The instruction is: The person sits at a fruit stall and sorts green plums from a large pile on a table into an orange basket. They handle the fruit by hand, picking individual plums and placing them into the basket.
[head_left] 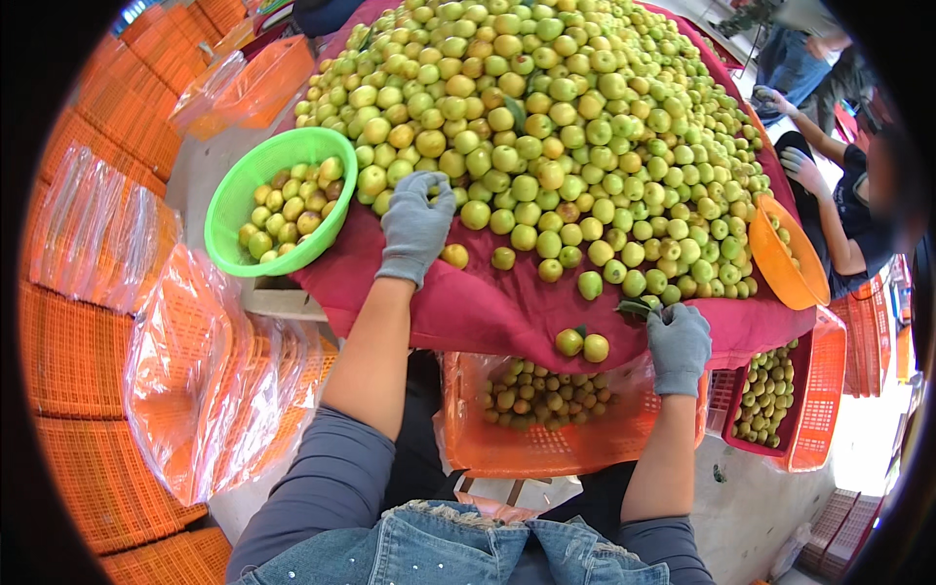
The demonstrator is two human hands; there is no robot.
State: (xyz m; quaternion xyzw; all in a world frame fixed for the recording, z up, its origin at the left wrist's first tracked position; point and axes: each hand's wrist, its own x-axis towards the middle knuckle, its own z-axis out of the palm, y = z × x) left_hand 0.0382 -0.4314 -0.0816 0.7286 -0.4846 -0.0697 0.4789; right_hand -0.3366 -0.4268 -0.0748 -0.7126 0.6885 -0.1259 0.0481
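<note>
A large heap of small round green-yellow fruits, which look like jujubes (546, 136), covers a dark red cloth (468, 302). At the heap's near left edge is my left hand (417, 222), in a grey glove. Its fingers are curled, and whatever they may hold is hidden. My right hand (680, 343), also gloved in grey, is at the cloth's near edge on the right. Its fingertips are pinched at a green leaf (634, 308). Two loose fruits (582, 344) lie just left of it. Beside my left hand stands a green basket (219, 229) partly filled with browner fruits.
Below the cloth's edge an orange crate (487, 448) holds more fruits. A red crate (733, 429) of fruits stands to its right. An orange bowl (788, 255) leans at the heap's right side, near a co-worker's gloved hands (804, 174). Stacked orange crates (78, 356) line the left.
</note>
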